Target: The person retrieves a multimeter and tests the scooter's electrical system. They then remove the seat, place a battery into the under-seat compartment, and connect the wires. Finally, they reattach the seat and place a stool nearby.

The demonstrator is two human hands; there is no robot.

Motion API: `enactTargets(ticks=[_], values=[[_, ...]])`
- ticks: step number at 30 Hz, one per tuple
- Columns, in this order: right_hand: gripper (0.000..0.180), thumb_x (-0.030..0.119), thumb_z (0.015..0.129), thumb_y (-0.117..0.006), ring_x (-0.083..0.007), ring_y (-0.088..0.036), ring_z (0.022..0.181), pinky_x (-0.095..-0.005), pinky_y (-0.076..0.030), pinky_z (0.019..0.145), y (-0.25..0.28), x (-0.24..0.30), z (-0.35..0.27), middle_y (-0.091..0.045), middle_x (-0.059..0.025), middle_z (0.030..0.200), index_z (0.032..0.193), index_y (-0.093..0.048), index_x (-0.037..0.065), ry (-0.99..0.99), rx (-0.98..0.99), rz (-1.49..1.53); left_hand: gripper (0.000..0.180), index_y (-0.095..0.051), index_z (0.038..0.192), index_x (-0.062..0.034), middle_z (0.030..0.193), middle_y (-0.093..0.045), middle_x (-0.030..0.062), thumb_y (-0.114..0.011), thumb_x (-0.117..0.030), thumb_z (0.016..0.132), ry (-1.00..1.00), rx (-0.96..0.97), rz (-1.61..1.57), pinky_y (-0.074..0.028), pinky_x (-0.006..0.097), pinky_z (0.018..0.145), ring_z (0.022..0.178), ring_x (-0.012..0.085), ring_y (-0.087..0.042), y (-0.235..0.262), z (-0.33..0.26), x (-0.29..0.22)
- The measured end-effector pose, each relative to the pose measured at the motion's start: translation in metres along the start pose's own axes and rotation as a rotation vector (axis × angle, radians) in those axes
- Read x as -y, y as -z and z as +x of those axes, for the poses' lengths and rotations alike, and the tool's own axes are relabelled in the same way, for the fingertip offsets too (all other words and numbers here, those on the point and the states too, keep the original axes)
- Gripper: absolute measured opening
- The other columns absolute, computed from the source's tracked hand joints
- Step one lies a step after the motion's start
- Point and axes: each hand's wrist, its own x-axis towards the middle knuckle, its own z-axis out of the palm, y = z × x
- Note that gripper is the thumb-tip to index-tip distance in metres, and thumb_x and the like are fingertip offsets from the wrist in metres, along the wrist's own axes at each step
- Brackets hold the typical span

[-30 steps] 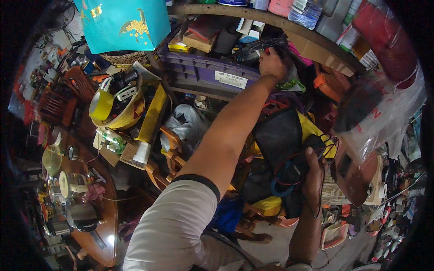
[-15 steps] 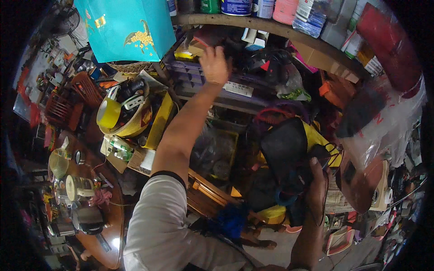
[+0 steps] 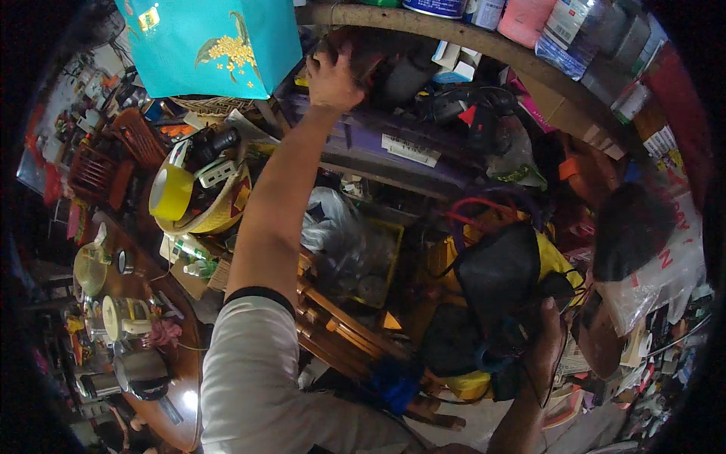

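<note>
My left hand (image 3: 333,82) reaches over the near edge of a purple plastic crate (image 3: 363,142), its fingers bent and apart. The fingertips are among dark things in the crate, and nothing held shows between them. Lower right, my right hand (image 3: 546,344) is closed around a dark object (image 3: 522,329) whose kind is lost in shadow. A thin dark cord hangs by that wrist. Beside this hand lies a black and yellow bag (image 3: 495,265). Black cables and a small white and blue box (image 3: 456,62) lie in the crate, right of my left hand.
A turquoise gift bag (image 3: 219,49) stands at upper left, above a basket (image 3: 204,216) with a yellow pot (image 3: 171,193). Cans and bottles line a curved wooden shelf (image 3: 423,26) over the crate. A brown table (image 3: 181,356) holds a kettle. Wooden slats (image 3: 348,321) lie below my left arm.
My left hand has moved left and farther up along the crate. The whole view has shifted a little, while my right hand keeps its hold on the dark object.
</note>
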Motion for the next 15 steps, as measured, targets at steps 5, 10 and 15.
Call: enactTargets(ticks=[5, 10, 15], values=[[0.036, 0.038, 0.088, -0.055, -0.0143, -0.056, 0.078, -0.0286, -0.046, 0.073, -0.004, 0.004, 0.000, -0.061, -0.0064, 0.083, 0.090, -0.062, 0.003, 0.037, -0.037, 0.017, 0.096, -0.025, 0.141, -0.0155, 0.137, -0.031, 0.0247, -0.062, -0.064, 0.067, 0.037, 0.214, 0.195, -0.029, 0.054, 0.103, 0.126, 0.0462, -0.032, 0.002, 0.028, 0.020], [0.029, 0.032, 0.087, -0.057, -0.0150, -0.058, 0.074, -0.0293, -0.048, 0.071, -0.021, 0.010, -0.005, -0.061, -0.0055, 0.082, 0.091, -0.062, 0.004, 0.121, -0.115, 0.171, 0.111, -0.018, 0.143, -0.0091, 0.142, -0.028, 0.0214, -0.059, -0.074, 0.063, 0.090, 0.373, 0.114, -0.032, 0.047, 0.105, 0.132, 0.0384, -0.030, 0.018, 0.054, 0.016], [0.031, 0.034, 0.087, -0.057, -0.0155, -0.058, 0.069, -0.0300, -0.048, 0.069, -0.004, 0.011, -0.003, -0.061, -0.0046, 0.078, 0.092, -0.061, 0.004, -0.039, 0.037, 0.108, 0.107, -0.014, 0.144, -0.0151, 0.145, -0.024, 0.0204, -0.062, -0.068, 0.065, 0.081, 0.381, 0.334, -0.030, 0.051, 0.105, 0.131, 0.0413, -0.029, -0.004, 0.048, 0.048]])
